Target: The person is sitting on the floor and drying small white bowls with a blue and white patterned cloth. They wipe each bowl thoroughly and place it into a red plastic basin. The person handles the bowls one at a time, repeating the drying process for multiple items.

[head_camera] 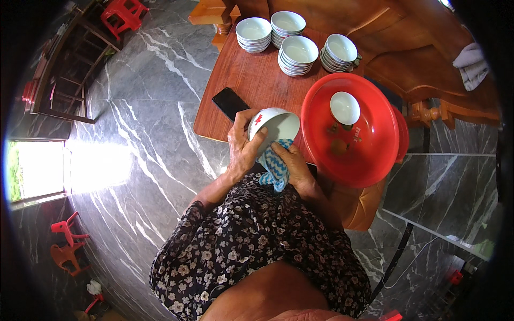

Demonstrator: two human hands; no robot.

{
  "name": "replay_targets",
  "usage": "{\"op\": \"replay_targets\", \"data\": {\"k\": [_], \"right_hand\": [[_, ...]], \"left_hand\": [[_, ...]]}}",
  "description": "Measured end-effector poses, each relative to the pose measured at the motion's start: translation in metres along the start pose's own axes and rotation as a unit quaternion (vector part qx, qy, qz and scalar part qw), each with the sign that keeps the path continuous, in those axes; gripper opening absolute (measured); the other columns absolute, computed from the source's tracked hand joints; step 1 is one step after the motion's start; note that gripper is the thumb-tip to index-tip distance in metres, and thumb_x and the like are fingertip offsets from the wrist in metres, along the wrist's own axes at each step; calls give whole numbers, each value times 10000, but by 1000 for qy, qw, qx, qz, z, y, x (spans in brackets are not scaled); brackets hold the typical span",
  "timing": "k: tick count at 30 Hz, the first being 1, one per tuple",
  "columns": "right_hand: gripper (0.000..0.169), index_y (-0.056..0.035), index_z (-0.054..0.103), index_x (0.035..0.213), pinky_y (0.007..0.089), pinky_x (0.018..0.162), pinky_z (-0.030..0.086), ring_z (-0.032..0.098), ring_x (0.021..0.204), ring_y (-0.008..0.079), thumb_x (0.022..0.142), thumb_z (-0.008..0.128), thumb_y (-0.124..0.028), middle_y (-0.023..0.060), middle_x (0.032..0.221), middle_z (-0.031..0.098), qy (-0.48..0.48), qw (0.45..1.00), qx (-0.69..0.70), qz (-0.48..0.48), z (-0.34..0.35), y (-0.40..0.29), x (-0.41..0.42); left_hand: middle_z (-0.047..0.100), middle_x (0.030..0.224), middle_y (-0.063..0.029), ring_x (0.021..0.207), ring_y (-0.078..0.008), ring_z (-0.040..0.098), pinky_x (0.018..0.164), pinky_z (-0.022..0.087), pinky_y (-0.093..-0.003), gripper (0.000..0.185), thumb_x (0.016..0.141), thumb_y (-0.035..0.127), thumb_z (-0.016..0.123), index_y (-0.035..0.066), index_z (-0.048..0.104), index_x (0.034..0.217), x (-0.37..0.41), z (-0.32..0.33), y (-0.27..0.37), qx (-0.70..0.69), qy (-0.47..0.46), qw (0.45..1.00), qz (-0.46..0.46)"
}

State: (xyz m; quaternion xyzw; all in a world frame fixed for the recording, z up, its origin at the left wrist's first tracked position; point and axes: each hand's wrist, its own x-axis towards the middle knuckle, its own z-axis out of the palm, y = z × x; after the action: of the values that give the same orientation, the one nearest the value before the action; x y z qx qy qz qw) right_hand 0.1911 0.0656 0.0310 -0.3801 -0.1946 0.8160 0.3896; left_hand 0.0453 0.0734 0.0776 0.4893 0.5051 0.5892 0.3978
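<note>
A white bowl with a red flower mark (277,123) is tilted on its side in my left hand (243,146), thumb over the rim. My right hand (295,164) pinches a blue-and-white striped cloth (276,168) against the bowl's lower rim. To the right, a large red plastic basin (373,156) holds one white bowl (345,108). Several stacks of white bowls stand at the far end of the wooden table (229,76): one at the left (253,34), one behind (288,24), one nearer (298,54) and one at the right (339,52).
A black smartphone (229,103) lies on the table just beyond my left hand. A carved wooden bench (401,52) runs behind the table, with a pale cloth (472,66) on it. A tan padded seat (363,206) is below the basin. A red plastic stool (123,16) stands farther off.
</note>
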Motion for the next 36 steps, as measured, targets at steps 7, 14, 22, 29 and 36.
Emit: {"op": "replay_targets", "data": {"k": [7,14,22,29,36], "right_hand": [[189,20,625,1053,247,682,509,610,761,106,916,602,-108,18,888,655,59,927,-275,-250,-23,-4,15],[248,-1,578,993,384,637,494,622,729,328,778,689,-57,174,850,607,84,746,-540,-380,-29,-32,7],[291,-61,551,968,402,568,506,627,710,327,703,666,-30,99,835,583,-40,541,-709,-451,-2,-52,-3],[305,-36,541,1030,439,601,498,627,762,386,768,685,-98,136,900,614,-17,675,-655,-340,-12,-41,9],[729,-22,344,1359,410,861,480,538,1097,338,762,752,-115,205,1212,513,98,754,-517,-393,5,-40,0]], "left_hand": [[636,941,-167,882,-261,648,787,505,-363,376,748,160,681,-13,594,1071,1,-6,-1,83,-90,992,-5],[650,905,-173,843,-308,663,751,513,-383,332,722,138,675,9,636,1026,4,-7,19,140,-175,973,-51],[647,777,-169,744,-267,662,681,497,-371,297,726,150,664,3,635,983,4,-13,8,252,-243,935,-51],[658,827,-142,798,-212,663,715,503,-337,288,735,123,677,-3,629,989,5,-18,-1,208,-209,953,-71],[642,838,-48,765,-102,580,669,457,-259,241,781,117,585,-22,607,978,11,-20,-7,27,-183,970,-155]]}}
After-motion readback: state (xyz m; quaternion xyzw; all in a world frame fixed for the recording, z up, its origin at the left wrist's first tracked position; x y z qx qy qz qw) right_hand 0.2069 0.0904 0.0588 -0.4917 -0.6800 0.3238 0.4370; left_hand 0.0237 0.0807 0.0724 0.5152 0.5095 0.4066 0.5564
